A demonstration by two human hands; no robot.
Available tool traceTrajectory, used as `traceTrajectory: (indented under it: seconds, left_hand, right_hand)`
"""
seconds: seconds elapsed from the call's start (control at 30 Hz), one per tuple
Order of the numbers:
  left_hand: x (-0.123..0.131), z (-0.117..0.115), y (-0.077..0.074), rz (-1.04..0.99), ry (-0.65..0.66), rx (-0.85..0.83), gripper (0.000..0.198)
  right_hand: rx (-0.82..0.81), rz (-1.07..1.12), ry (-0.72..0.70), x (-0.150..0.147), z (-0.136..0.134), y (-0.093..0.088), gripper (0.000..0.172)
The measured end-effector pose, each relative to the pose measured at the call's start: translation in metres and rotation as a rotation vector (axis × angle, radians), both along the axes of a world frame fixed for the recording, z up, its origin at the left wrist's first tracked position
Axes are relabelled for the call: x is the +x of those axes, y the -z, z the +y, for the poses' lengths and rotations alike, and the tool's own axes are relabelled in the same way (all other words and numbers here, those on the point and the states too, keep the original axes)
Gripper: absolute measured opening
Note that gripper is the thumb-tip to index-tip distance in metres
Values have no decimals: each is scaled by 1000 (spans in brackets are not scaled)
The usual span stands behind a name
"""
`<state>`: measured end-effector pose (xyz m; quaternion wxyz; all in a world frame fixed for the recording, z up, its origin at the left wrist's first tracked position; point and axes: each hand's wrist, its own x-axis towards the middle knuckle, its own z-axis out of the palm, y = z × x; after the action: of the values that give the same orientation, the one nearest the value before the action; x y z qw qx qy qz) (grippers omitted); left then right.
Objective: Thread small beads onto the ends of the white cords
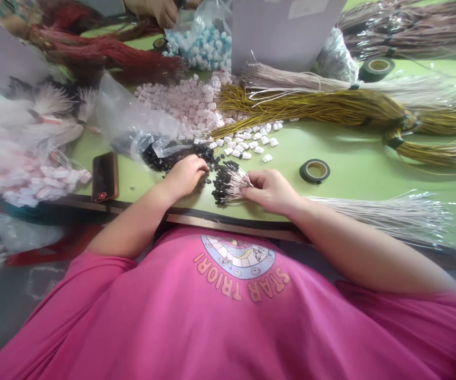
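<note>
My right hand is closed around a bundle of white wires near its left end. Black connectors cap the wire ends that fan out left of the fingers. The rest of the bundle runs under my right forearm and lies along the table to the right. My left hand rests at the near side of a pile of small black connectors, its fingers bent together and pointing right. Whether a piece sits between those fingertips is too small to see.
White connectors are heaped behind the black ones. Yellow wires stretch across the back right. A tape roll lies right of my right hand, a phone at the left edge. Another person's hand is at the far side.
</note>
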<state>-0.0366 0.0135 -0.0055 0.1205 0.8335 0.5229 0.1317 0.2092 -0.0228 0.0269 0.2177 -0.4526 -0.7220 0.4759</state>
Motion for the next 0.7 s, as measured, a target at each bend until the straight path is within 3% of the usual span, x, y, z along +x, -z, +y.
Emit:
traceTrajectory:
  seconds: [0.13,0.23,0.4,0.5,0.7]
  left_hand:
    - [10,-20,-22,-155,-42,48,17]
    - [27,-40,-34,-388,-21,-113,14]
    - [48,-53,-22,-708,-62,-399,23]
    - [51,-50,-14,-752,-81,-442,18]
    - [53,-50,-16,-796,-111,-462,17]
  right_hand:
    - [-5,34,10,0,0,-1,16]
    - [0,8,19,1,0,1,17]
    - [40,-24,59,0,0,4,17]
    - [76,-30,79,-1,-1,4,18]
    - [96,-60,89,-3,-2,6,17]
